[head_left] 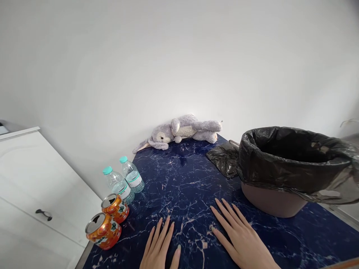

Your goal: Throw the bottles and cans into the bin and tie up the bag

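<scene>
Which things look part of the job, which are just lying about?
Likely in play:
two orange cans, nearest the left hand
two bottles beyond them
bag-lined bin, nearest the right hand

Likely just lying about:
plush rabbit by the wall
white cabinet

Open lane between cans (104,231) and bin (272,200)

a home is suggested: a plush rabbit (186,130) is laid along the far edge of the blue marble-patterned table (174,179), and to the table's left a white panelled cabinet (42,175) with a dark handle (44,214) is seen.
</scene>
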### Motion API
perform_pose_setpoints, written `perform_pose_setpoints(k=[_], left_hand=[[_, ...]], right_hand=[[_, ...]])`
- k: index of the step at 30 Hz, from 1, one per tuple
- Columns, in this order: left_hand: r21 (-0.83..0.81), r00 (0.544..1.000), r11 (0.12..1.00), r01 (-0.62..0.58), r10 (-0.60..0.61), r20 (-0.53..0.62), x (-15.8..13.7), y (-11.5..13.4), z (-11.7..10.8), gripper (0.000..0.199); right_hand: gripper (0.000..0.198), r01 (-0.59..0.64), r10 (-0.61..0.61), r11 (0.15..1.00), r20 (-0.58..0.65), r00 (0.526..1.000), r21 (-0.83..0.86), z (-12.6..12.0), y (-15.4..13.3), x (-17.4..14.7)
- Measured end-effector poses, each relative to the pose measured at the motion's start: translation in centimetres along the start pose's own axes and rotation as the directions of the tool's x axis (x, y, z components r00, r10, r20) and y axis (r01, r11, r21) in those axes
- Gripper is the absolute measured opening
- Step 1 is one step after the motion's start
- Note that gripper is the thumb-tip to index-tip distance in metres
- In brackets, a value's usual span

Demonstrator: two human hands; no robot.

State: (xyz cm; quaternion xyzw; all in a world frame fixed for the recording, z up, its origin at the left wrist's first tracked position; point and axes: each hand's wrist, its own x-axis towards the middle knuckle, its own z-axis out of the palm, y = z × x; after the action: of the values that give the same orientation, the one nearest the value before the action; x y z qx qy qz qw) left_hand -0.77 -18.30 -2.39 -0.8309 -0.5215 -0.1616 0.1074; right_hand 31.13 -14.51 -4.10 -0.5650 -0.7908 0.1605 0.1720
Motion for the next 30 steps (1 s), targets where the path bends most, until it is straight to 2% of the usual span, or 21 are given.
perform_pose_setpoints(k=[7, 12, 16, 24, 30], left_hand=[[0.037, 0.997, 0.998, 0.045, -0.047, 0.059, -0.1, 0.5, -0.3, 0.078], [0.051, 0.994, 0.997, 0.051, -0.056, 0.095, 0.1, 0.7, -0.8, 0.074], [0.048, 0.993, 0.997, 0.058, -0.063, 0.102, 0.3, 0.8, -1.0, 0.072], [0.018, 0.993, 0.998, 0.068, -0.07, 0.095, 0.0, 0.4, -0.6, 0.071], [0.013, 0.994, 0.997, 0.073, -0.074, 0.087, 0.1, 0.5, -0.8, 0.072]], right_hand=[[0.07, -0.031, 0.03, 0.999, 0.047, 0.998, 0.024, -1.2, -0.7, -0.3], [0.067, 0.002, -0.002, 0.998, 0.005, 1.0, 0.061, -1.2, -0.5, -0.5], [0.065, 0.025, -0.022, 0.996, -0.035, 0.999, 0.091, -0.9, 0.0, -0.6], [0.065, -0.002, 0.003, 0.989, -0.008, 1.0, 0.149, -1.0, 0.0, -0.6], [0.065, 0.01, -0.005, 0.991, -0.034, 0.999, 0.134, -0.7, 0.2, -0.6]])
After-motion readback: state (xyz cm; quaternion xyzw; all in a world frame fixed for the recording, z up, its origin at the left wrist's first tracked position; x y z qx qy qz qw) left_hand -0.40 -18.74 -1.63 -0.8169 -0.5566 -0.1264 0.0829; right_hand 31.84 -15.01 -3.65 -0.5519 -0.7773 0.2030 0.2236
